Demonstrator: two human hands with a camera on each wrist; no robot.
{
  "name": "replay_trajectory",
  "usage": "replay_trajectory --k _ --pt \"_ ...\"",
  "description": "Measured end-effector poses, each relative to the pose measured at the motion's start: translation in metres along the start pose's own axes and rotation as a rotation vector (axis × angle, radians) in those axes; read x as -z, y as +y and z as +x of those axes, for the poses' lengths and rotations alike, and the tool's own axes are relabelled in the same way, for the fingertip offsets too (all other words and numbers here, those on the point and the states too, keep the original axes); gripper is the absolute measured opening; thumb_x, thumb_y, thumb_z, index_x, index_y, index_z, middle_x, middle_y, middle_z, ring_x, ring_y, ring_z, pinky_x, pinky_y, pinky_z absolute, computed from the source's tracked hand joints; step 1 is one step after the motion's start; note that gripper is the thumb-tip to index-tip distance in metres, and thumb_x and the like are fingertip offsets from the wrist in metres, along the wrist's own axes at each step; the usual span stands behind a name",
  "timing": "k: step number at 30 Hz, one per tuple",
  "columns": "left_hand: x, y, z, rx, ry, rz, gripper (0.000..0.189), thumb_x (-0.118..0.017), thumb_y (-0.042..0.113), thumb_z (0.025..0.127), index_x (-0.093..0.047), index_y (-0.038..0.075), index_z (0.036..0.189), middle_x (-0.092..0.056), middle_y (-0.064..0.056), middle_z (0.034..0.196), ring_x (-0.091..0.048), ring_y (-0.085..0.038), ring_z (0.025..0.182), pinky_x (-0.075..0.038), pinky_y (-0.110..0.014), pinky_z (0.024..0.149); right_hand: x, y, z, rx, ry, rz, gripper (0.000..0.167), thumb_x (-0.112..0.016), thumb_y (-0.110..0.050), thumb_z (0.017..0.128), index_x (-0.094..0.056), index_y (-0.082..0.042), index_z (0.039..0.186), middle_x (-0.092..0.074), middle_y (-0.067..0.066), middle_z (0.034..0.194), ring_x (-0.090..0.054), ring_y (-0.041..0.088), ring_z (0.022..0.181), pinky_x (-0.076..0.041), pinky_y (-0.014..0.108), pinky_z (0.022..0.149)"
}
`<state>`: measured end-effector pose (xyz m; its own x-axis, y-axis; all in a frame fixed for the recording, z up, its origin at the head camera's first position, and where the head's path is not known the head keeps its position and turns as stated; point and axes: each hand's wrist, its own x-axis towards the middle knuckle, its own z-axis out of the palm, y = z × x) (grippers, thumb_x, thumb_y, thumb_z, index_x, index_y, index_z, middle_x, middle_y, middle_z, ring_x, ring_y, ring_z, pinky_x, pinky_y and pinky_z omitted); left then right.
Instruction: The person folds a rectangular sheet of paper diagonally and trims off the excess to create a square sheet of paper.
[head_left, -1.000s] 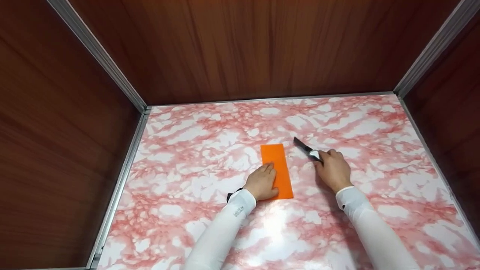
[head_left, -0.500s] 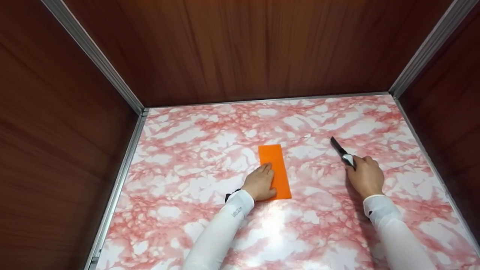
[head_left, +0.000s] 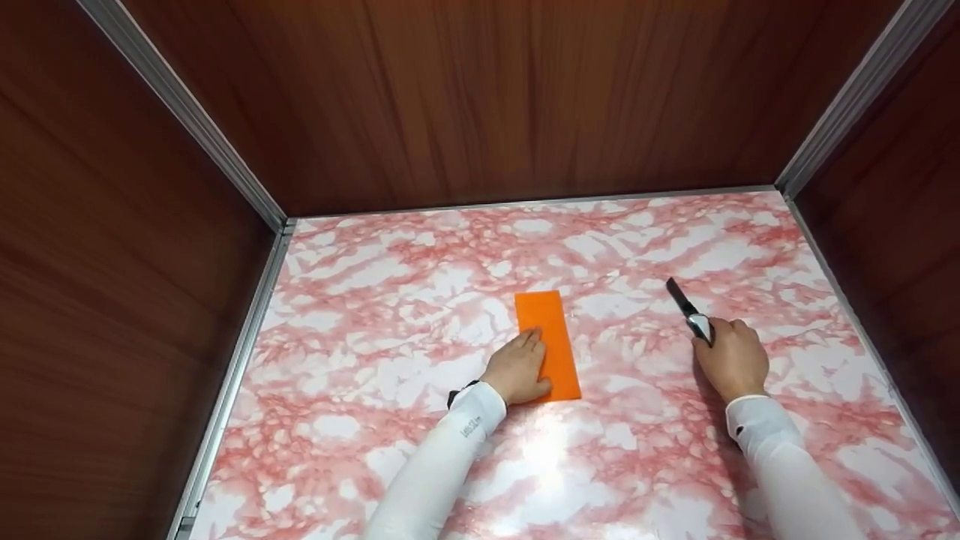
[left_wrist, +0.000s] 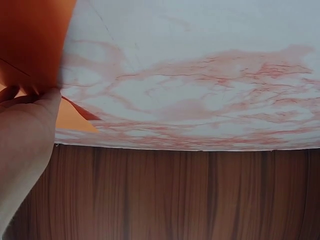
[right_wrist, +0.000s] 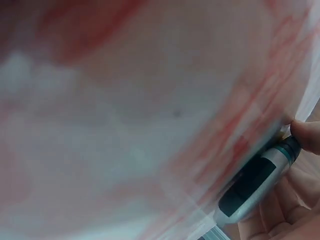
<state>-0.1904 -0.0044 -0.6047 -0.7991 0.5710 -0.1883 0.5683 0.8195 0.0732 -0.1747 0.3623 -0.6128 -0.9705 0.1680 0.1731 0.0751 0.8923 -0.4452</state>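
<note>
A narrow strip of orange paper point(head_left: 561, 352), which looks folded, lies on the table in the head view. My left hand point(head_left: 517, 369) rests on its left side, fingertips pressing the sheet down. The left wrist view has that hand point(left_wrist: 25, 125) at the left edge, against the orange paper point(left_wrist: 35, 35), with a corner of one layer standing slightly apart. To the right, my right hand point(head_left: 733, 358) grips a utility knife point(head_left: 697, 322), its dark blade out and pointing away from me. In the right wrist view my fingers wrap the knife's grey handle point(right_wrist: 260, 182); the blade is hidden there.
The table top point(head_left: 360, 315) has a red and white marbled pattern. Dark wood panels, such as the back wall point(head_left: 480, 97), enclose it at the back, left and right. Metal strips point(head_left: 259, 330) run along its edges.
My right hand has moved to the right with the utility knife, away from the paper, and has almost stopped over the last half second. The left hand stays on the paper.
</note>
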Motion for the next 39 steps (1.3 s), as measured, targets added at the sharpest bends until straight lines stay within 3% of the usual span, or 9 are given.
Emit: replay_trajectory --k 7,10,13,16,20,24,28,33,39 --pt "-0.006 0.000 -0.003 -0.026 0.025 -0.003 0.069 -0.054 0.046 0.090 -0.042 0.003 0.143 -0.031 -0.016 0.154 -0.025 -0.026 0.143 -0.020 -0.030 0.114 0.000 -0.002 -0.004 -0.014 -0.017 -0.011 0.061 -0.070 -0.023 0.086 -0.048 0.006 0.135 -0.052 0.033 0.113 -0.047 0.051 0.100 -0.038 0.064 0.079" --pt "-0.007 0.000 -0.006 -0.029 0.033 -0.017 0.070 -0.055 0.046 0.090 -0.042 0.002 0.143 -0.032 -0.016 0.154 -0.025 -0.027 0.143 -0.021 -0.032 0.113 -0.004 -0.020 -0.008 0.090 0.043 0.005 0.059 -0.074 -0.023 0.081 -0.054 0.007 0.128 -0.052 0.032 0.115 -0.045 0.052 0.105 -0.034 0.064 0.085" --pt "-0.007 0.000 -0.007 -0.021 0.033 -0.021 0.070 -0.055 0.045 0.090 -0.041 0.002 0.144 -0.031 -0.016 0.154 -0.025 -0.027 0.143 -0.022 -0.032 0.113 -0.014 -0.051 -0.012 0.290 0.073 0.010 0.062 -0.079 -0.024 0.075 -0.057 0.007 0.124 -0.055 0.028 0.117 -0.046 0.049 0.110 -0.034 0.062 0.092" --pt "-0.007 0.000 -0.007 -0.008 0.021 -0.018 0.071 -0.054 0.046 0.090 -0.040 0.003 0.145 -0.029 -0.015 0.155 -0.023 -0.026 0.144 -0.020 -0.031 0.114 -0.030 -0.089 -0.021 0.515 -0.041 -0.028 0.073 -0.079 -0.030 0.074 -0.052 0.006 0.132 -0.052 0.027 0.131 -0.042 0.046 0.125 -0.030 0.058 0.103" --pt "-0.006 0.001 -0.004 -0.011 0.019 -0.013 0.074 -0.054 0.048 0.089 -0.040 0.002 0.146 -0.030 -0.015 0.155 -0.023 -0.026 0.144 -0.020 -0.032 0.114 -0.051 -0.135 -0.034 0.667 -0.291 -0.023 0.087 -0.072 -0.038 0.083 -0.032 0.002 0.149 -0.029 0.022 0.153 -0.021 0.039 0.142 -0.020 0.052 0.112" --pt "-0.005 0.001 0.001 -0.026 0.018 -0.008 0.084 -0.055 0.051 0.089 -0.030 -0.001 0.150 -0.027 -0.015 0.156 -0.021 -0.025 0.144 -0.016 -0.031 0.115 -0.066 -0.162 -0.035 0.700 -0.422 0.040 0.090 -0.071 -0.030 0.084 -0.022 -0.001 0.153 -0.022 0.019 0.157 -0.018 0.033 0.144 -0.023 0.047 0.112" --pt "-0.005 -0.001 0.002 -0.031 0.018 -0.031 0.087 -0.056 0.049 0.089 -0.023 -0.002 0.152 -0.023 -0.014 0.157 -0.018 -0.023 0.145 -0.013 -0.030 0.115 -0.075 -0.168 -0.031 0.668 -0.479 0.072 0.095 -0.072 -0.024 0.081 -0.016 -0.004 0.155 -0.025 0.016 0.157 -0.026 0.028 0.142 -0.028 0.044 0.111" --pt "-0.006 -0.002 -0.005 -0.034 0.046 -0.040 0.078 -0.056 0.045 0.092 -0.031 -0.002 0.149 -0.027 -0.016 0.156 -0.020 -0.025 0.145 -0.017 -0.032 0.115 -0.079 -0.169 -0.031 0.652 -0.493 0.079 0.093 -0.071 -0.029 0.083 -0.018 -0.004 0.155 -0.036 0.017 0.151 -0.035 0.027 0.137 -0.031 0.043 0.109" --pt "-0.007 0.000 -0.028 -0.032 0.038 -0.053 0.072 -0.052 0.040 0.098 -0.028 -0.003 0.150 -0.026 -0.020 0.155 -0.019 -0.029 0.145 -0.019 -0.034 0.114 -0.080 -0.172 -0.034 0.636 -0.500 0.029 0.082 -0.069 -0.032 0.085 -0.032 -0.002 0.151 -0.034 0.016 0.152 -0.031 0.029 0.139 -0.030 0.044 0.110"
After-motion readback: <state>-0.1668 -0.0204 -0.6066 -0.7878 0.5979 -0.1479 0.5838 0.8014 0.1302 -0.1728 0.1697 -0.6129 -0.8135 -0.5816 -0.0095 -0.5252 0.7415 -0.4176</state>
